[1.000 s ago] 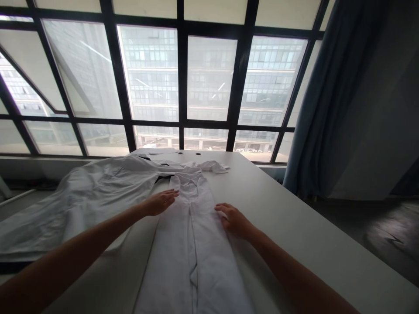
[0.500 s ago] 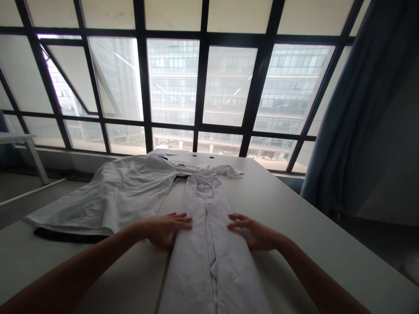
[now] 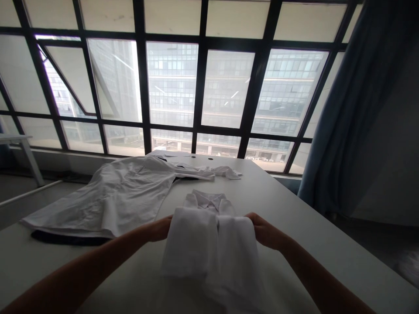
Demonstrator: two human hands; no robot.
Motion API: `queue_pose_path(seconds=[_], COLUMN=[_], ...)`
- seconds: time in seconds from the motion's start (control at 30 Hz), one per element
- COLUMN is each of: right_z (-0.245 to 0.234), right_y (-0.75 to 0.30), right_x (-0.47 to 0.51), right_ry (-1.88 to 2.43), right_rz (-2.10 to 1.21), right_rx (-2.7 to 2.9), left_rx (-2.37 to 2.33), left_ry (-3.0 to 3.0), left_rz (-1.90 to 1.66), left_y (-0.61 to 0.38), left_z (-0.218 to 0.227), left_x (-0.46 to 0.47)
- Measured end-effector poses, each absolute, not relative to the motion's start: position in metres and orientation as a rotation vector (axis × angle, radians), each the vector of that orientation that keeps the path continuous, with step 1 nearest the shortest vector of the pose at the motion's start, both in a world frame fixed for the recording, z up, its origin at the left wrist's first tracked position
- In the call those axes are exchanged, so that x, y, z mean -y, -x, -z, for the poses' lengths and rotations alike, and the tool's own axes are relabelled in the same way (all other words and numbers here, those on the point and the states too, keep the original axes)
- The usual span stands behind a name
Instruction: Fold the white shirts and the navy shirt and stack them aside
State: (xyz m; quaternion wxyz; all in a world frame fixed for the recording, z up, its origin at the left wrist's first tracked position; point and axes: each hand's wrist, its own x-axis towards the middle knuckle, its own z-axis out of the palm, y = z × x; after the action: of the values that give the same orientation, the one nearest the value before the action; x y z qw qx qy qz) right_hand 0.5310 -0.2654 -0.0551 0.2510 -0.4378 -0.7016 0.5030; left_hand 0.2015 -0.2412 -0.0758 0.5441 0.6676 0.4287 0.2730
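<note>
A white shirt (image 3: pixel 196 244), folded into a long strip, is gripped at both sides and lifted off the table. Its collar end (image 3: pixel 209 199) points away from me, and the near part hangs down toward me. At its left edge my left hand (image 3: pixel 162 227) is closed on the cloth, the fingertips hidden behind it. My right hand (image 3: pixel 263 230) pinches the right edge at about the same height, its fingers partly hidden by the cloth. To the left a second white shirt (image 3: pixel 131 192) lies spread out, with something dark showing under its lower edge.
The white table (image 3: pixel 281 209) runs toward the windows (image 3: pixel 229 87), with two small dark holes near its far end. A blue curtain (image 3: pixel 340 122) hangs at the right. Another white table (image 3: pixel 29 152) stands at the far left.
Both hands lay spread on the flat folded shirt; now they grip its sides and have raised it. The collar end has come nearer to me, and the shirt bends over between the hands.
</note>
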Motion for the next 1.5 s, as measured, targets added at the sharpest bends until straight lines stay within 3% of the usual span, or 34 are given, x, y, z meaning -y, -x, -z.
queue_pose_path(seconds=[0.27,0.4,0.6,0.77,0.9,1.07,1.4,1.5], right_z=[0.077,0.082,0.083,0.061,0.057,0.07,0.059,0.061], right_y=[-0.54,-0.539,-0.521,-0.522,-0.532,-0.538,-0.538,-0.531], right_x=[0.246,0.241,0.234,0.247,0.255,0.248,0.258,0.263], right_ry=[1.835,1.862,1.706,1.485,1.556,1.851,1.929,1.996], right_rz=[-1.47,-1.347,-1.068,-1.286,-1.527,-1.428,-1.354,-0.953], right_rx=[1.73,1.676,1.556,1.436,1.496,1.649,1.763,1.906], left_rx=[-1.176,-1.225,-1.153,-1.067,-1.116,-1.297,-1.493,-1.691], left_ry=[-1.41,-1.342,-1.217,-1.139,-1.12,-1.251,-1.771,-2.172], left_rz=[-0.351,-0.336,-0.634,-0.728,-0.547,-0.364,0.081,0.015], left_y=[-0.205,-0.207,-0.219,-0.216,-0.205,-0.201,-0.201,-0.21], left_z=[0.09,0.089,0.086,0.075,0.075,0.086,0.066,0.054], left_x=[0.218,0.217,0.213,0.22,0.226,0.221,0.235,0.251])
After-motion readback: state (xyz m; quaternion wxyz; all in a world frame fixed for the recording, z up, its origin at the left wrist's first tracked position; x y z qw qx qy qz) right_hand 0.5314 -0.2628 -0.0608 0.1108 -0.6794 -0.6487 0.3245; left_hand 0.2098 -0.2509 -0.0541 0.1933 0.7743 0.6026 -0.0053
